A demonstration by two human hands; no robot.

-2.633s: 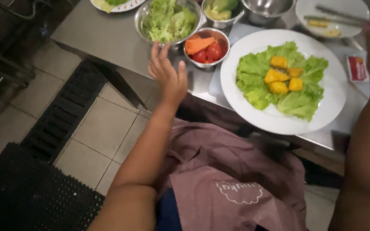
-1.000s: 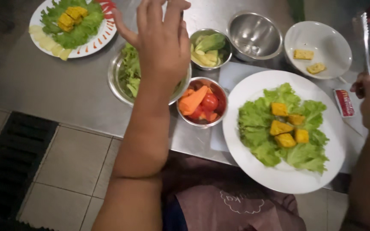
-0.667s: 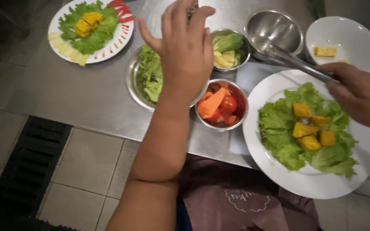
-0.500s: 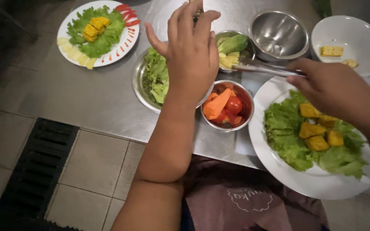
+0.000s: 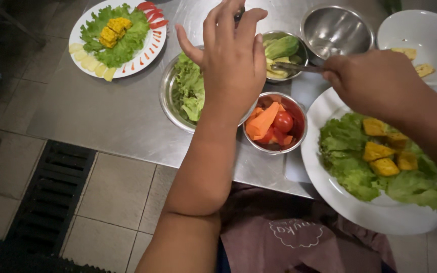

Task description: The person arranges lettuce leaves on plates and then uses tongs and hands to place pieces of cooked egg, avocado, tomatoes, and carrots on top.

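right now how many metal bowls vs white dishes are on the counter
metal bowls: 4 — lettuce, tomato and carrot, cut green pieces, empty
white dishes: 3 — finished salad plate, near salad plate, far dish
total: 7

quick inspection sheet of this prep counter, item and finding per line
surface: steel counter, bare at the near left
job's things: metal tongs reaching into the small bowl of avocado pieces; white plate of lettuce with yellow pieces at the near right
clutter: bowl of lettuce, bowl of carrot and tomato, empty steel bowl, white bowl with two yellow pieces, finished salad plate at the far left
grippers: left hand raised over the lettuce bowl, fingers spread; right hand shut on the tongs
cables: nothing seen
surroundings: tiled floor, black floor grate, maroon apron
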